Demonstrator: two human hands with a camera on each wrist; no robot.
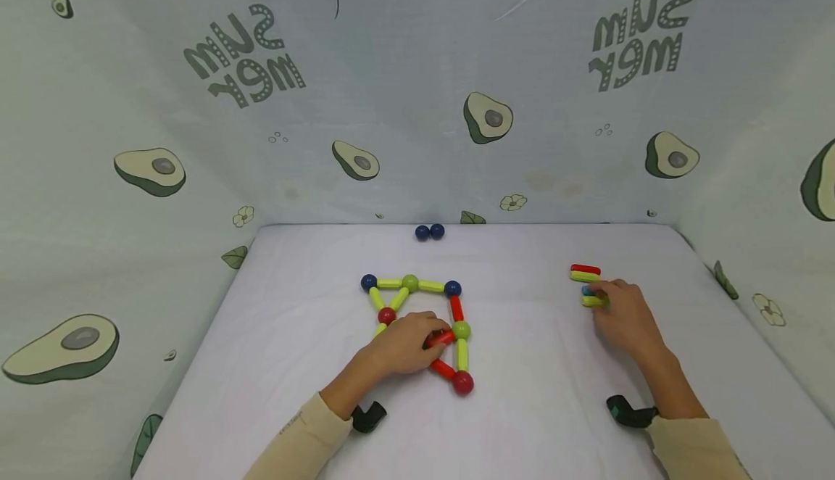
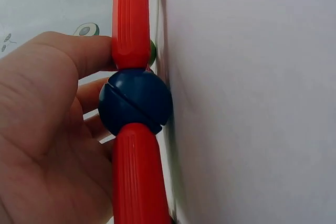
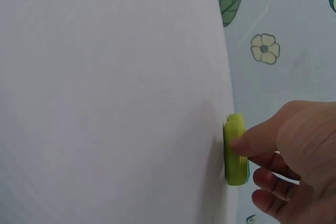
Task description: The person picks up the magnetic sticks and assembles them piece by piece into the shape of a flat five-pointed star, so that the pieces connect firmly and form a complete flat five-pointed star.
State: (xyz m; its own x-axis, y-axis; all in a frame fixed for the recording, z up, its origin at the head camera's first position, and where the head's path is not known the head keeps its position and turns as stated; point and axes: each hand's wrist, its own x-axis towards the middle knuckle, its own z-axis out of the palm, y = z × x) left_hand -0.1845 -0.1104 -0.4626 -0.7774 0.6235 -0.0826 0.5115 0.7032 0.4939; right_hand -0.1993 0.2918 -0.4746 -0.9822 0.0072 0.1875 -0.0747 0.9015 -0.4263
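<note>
On the white table lies a frame of magnetic sticks and balls, with green balls, red balls and dark blue balls. My left hand lies over its middle and grips a red stick, the thumb along its side. In the left wrist view a dark blue ball joins this red stick to a lower red stick. Over at the right, my right hand pinches a yellow-green stick between thumb and fingers. A blue piece shows beside that stick, partly covered by the fingers.
Just beyond the right hand lie a red stick and a yellow-green stick, side by side. Two dark blue balls sit at the table's back edge. Avocado-printed cloth hangs behind and at both sides.
</note>
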